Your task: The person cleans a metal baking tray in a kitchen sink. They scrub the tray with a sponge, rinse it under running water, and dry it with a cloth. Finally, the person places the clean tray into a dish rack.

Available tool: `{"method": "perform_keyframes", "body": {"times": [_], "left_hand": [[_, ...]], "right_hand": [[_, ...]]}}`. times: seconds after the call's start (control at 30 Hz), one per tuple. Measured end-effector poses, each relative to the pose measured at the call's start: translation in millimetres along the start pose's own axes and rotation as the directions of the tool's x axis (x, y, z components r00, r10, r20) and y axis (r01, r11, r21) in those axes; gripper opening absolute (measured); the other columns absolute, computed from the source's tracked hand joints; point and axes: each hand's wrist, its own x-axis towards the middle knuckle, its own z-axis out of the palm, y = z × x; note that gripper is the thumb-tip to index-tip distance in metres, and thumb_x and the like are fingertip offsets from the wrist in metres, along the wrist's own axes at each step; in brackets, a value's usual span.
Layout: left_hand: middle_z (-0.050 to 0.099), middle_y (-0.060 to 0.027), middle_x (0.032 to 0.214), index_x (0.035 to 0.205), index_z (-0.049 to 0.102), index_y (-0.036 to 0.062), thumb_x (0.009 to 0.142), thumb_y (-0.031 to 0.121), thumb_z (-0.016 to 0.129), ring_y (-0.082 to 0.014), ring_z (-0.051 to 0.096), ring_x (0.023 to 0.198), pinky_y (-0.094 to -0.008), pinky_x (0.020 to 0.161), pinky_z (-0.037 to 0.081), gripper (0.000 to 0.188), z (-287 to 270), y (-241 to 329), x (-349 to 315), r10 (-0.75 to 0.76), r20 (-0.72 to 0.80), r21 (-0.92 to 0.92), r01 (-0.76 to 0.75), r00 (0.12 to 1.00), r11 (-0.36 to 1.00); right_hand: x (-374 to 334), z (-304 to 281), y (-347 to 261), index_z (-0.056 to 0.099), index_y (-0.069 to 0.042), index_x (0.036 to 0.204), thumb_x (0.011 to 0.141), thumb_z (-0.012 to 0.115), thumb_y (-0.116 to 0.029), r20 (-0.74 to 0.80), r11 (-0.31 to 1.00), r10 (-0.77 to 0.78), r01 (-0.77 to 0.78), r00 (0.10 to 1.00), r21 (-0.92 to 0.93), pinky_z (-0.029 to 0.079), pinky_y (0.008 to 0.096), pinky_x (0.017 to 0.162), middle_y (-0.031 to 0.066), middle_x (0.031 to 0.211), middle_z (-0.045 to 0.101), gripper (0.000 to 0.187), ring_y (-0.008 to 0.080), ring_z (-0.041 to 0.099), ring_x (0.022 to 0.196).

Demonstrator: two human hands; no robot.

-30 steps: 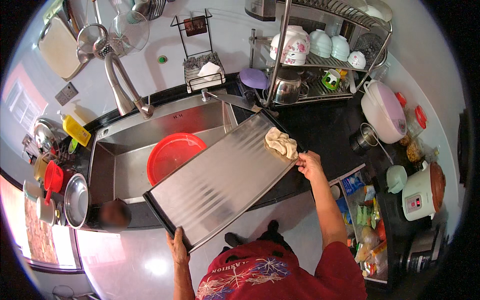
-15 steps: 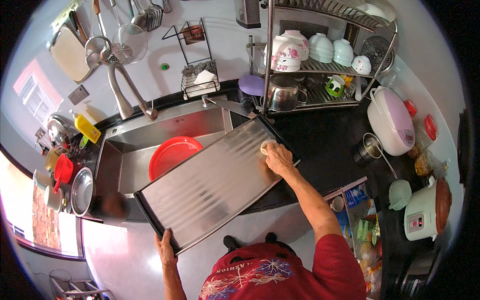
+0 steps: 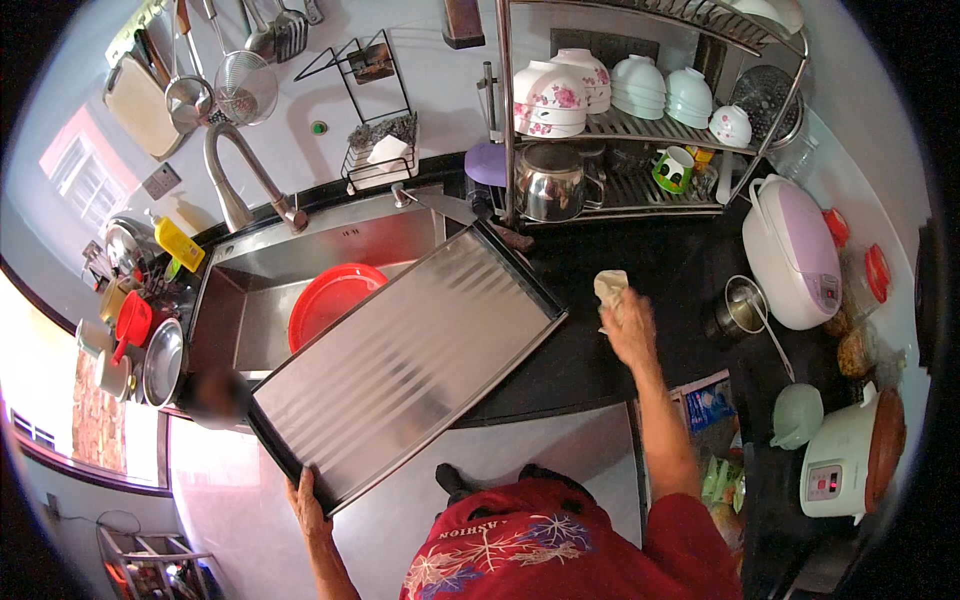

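A long metal panel point(image 3: 410, 350) with dark end strips lies slantwise over the sink's right part and the counter's front edge. My left hand point(image 3: 308, 495) grips its near left corner, thumb on top and the other fingers hidden beneath. Off the panel's right end, over the black counter point(image 3: 540, 375), my right hand point(image 3: 630, 330) holds a pale, crumpled cloth point(image 3: 611, 288); its fingers are slightly blurred. Partly covered by the panel, a red basin point(image 3: 325, 297) sits in the steel sink point(image 3: 265, 275).
A steel dish rack point(image 3: 625, 212) with bowls and a pot stands at the back. Two cookers, one lilac point(image 3: 795, 250) and one white point(image 3: 840, 465), line the right side. Left of the sink are a steel bowl point(image 3: 163, 362) and a yellow bottle point(image 3: 178, 243). A drawer point(image 3: 712, 400) stands open.
My right hand has moved off the panel to the right, carrying the cloth over the counter. My left hand still grips the panel's near left corner.
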Motion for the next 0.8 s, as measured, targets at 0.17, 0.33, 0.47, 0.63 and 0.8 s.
{"method": "perform_keyframes", "body": {"times": [0.17,0.33,0.47,0.63,0.8], "left_hand": [[0.054,0.0003,0.086,0.113,0.050,0.0045,0.085,0.014,0.056,-0.0087,0.052,0.074,-0.0234,0.063,0.044,0.030,3,-5,-10,0.014,-0.019,0.007,-0.014,1.000,1.000],[0.055,0.0008,0.085,0.112,0.050,0.0045,0.085,0.015,0.057,-0.0087,0.052,0.071,-0.0231,0.061,0.044,0.030,7,-9,-11,-0.039,-0.020,0.004,0.039,0.999,0.999],[0.055,0.0004,0.084,0.113,0.049,0.0046,0.085,0.017,0.057,-0.0091,0.052,0.070,-0.0239,0.061,0.044,0.031,21,5,-7,0.004,0.016,0.004,-0.004,1.000,1.000],[0.054,0.0005,0.082,0.111,0.049,0.0050,0.084,0.018,0.058,-0.0091,0.051,0.070,-0.0238,0.061,0.044,0.032,13,-6,17,-0.051,-0.032,0.000,0.051,0.998,0.999],[0.054,0.0005,0.087,0.110,0.050,0.0056,0.084,0.017,0.059,-0.0098,0.051,0.075,-0.0243,0.065,0.043,0.030,5,-13,33,-0.060,0.083,-0.034,0.063,0.995,0.997]], "right_hand": [[-45,21,-46,0.052,-0.001,0.101,0.076,0.062,-0.023,0.457,0.928,-0.045,-0.132,0.888,0.348,0.041,0.0429,0.072,0.0167,0.089,0.051,0.034,0.0307,0.050,0.085],[-49,47,-39,0.044,-0.002,0.111,0.076,0.060,-0.014,0.088,0.979,-0.162,0.149,0.983,0.143,0.040,0.0437,0.076,0.0154,0.093,0.049,0.041,0.0312,0.049,0.088],[-26,34,-20,0.048,-0.003,0.105,0.076,0.058,-0.005,-0.241,0.979,-0.184,0.154,0.953,-0.136,0.044,0.0404,0.067,0.0175,0.100,0.048,0.031,0.0331,0.051,0.089],[-44,8,-63,0.051,0.000,0.101,0.083,0.059,-0.019,0.357,0.795,0.276,-0.421,0.892,0.436,0.044,0.0289,0.044,0.0143,0.091,0.056,0.028,0.0229,0.060,0.072],[-71,70,-82,0.050,-0.003,0.092,0.083,0.061,-0.025,0.798,-0.036,0.218,-0.812,0.562,0.582,0.037,0.0205,0.032,0.0096,0.076,0.060,0.026,0.0160,0.062,0.060]]}}
